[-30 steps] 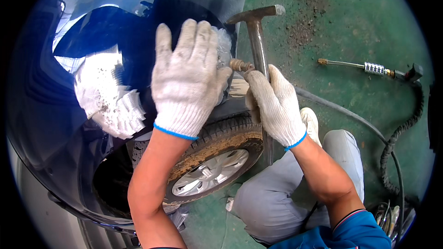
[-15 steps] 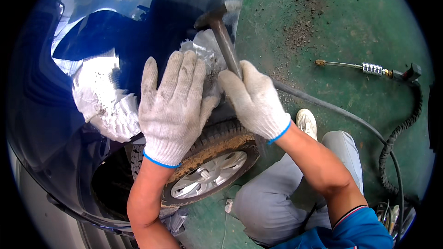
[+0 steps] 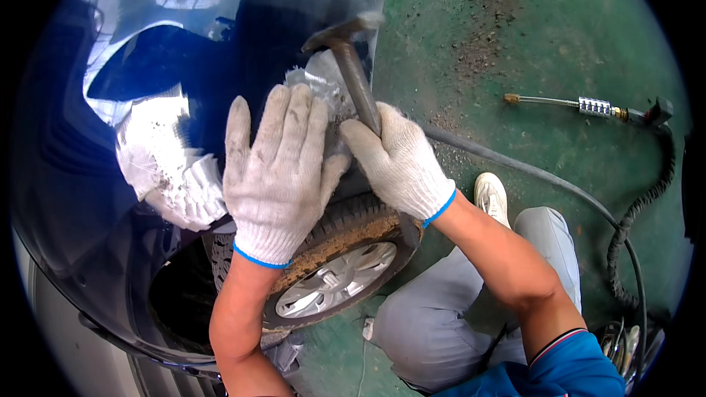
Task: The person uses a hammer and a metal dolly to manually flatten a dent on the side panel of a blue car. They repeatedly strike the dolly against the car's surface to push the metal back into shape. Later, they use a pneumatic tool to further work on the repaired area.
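I'm crouching beside a dark blue car fender [image 3: 110, 176], both hands in white knit gloves w/ blue cuffs. My left hand [image 3: 276, 169] is lying flat, fingers spread & open, pressing on the fender edge just above the wheel arch; it's gripping nothing. My right hand [image 3: 401, 165] is wrapping tight around the handle of a body hammer [image 3: 353, 66], clamped on it low down. The hammer's head is sitting up at the top, blurred, over a sanded bare-metal patch [image 3: 320, 81] on the fender's rim, right next to my left fingertips. Can't tell if the head is touching the metal. The two hands are close, nearly touching at the thumbs, w/ the patch btwn them.

Below my hands the tyre [image 3: 346, 231] is showing, its tread dusty brown, w/ a silver alloy wheel [image 3: 334, 287] inside it. The glossy paint is reflecting my gloves as a white blotch to the left.

My knee in grey trousers [image 3: 441, 316] is bending beside the wheel, & my pale shoe [image 3: 491, 197] is resting on the green floor [image 3: 559, 44]. An air blow gun [image 3: 588, 106] w/ a brass tip is lying well apart to the right, its coiled black hose [image 3: 640, 220] trailing down. A grey hose [image 3: 529, 169] is running across the floor behind my right hand. No containers in sight to report on.
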A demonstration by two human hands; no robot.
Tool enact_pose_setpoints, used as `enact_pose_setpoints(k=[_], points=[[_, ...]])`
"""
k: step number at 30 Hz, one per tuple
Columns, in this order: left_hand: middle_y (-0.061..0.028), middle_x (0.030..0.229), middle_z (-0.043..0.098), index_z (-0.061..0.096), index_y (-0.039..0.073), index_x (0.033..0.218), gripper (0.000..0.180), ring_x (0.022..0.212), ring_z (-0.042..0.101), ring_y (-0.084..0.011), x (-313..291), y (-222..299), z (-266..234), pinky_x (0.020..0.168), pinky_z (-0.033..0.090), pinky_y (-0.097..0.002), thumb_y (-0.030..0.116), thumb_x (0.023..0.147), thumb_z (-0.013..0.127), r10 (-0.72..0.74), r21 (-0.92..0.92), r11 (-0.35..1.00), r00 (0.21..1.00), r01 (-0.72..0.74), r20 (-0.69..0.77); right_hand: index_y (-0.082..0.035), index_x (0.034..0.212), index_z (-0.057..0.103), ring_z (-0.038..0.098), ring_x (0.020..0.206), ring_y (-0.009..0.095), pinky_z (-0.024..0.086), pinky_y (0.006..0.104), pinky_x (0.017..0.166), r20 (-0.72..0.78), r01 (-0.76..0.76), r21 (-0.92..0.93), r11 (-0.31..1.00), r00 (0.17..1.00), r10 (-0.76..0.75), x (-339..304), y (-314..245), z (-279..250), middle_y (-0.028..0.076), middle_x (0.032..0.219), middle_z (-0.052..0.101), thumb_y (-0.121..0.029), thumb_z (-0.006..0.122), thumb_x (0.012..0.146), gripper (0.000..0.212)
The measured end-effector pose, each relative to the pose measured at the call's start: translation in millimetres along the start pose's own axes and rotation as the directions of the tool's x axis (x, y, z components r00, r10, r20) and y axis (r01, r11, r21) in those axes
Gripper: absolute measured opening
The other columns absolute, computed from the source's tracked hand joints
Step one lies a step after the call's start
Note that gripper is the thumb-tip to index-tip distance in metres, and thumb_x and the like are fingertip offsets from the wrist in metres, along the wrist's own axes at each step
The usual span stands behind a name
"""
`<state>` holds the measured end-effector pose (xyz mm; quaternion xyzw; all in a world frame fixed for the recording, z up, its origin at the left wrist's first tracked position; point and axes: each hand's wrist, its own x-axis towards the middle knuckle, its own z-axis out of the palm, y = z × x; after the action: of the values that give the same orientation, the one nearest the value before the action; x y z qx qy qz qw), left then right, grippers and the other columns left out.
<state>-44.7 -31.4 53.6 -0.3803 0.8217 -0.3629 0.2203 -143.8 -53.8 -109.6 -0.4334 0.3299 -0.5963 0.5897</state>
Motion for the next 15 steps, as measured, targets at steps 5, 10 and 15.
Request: enact_pose_setpoints(k=[5, 10, 15], points=[[-0.0137, 0.149, 0.068, 0.07, 0.006, 0.143, 0.067, 0.145, 0.06, -0.0324, 0.2, -1.5, 0.4, 0.128, 0.036, -0.0624, 0.037, 0.085, 0.086, 0.001, 0.026, 1.0, 1.0, 0.0, -0.015, 0.006, 0.11, 0.062, 0.077, 0.081, 0.043, 0.059, 0.0469, 0.075, -0.072, -0.036, 0.213, 0.976, 0.996, 0.052, -7.1, -38.5, -18.8, 0.027, 0.084, 0.072, -0.029, 0.063, 0.108, 0.035], [-0.0153, 0.144, 0.07, 0.072, 0.003, 0.138, 0.068, 0.141, 0.061, -0.0318, -1.2, -1.5, 6.8, 0.126, 0.038, -0.0619, 0.033, 0.078, 0.088, 0.01, -0.011, 1.0, 0.996, -0.011, -0.09, 0.006, 0.106, 0.063, 0.075, 0.083, 0.049, 0.058, 0.0524, 0.075, 0.041, -0.054, 0.054, 0.997, 0.998, 0.052, 0.0, -10.3, -7.4, 0.03, 0.083, 0.071, -0.034, 0.064, 0.107, 0.039], [-0.0135, 0.151, 0.067, 0.069, 0.006, 0.145, 0.066, 0.145, 0.06, -0.0335, 0.5, 0.1, 2.5, 0.129, 0.034, -0.0621, 0.037, 0.089, 0.084, 0.001, 0.014, 1.0, 1.0, -0.001, -0.002, 0.006, 0.113, 0.064, 0.077, 0.084, 0.042, 0.059, 0.048, 0.078, -0.084, 0.005, 0.238, 0.971, 0.996, 0.016, -9.0, -14.1, -5.4, 0.028, 0.087, 0.073, -0.033, 0.062, 0.108, 0.039]])
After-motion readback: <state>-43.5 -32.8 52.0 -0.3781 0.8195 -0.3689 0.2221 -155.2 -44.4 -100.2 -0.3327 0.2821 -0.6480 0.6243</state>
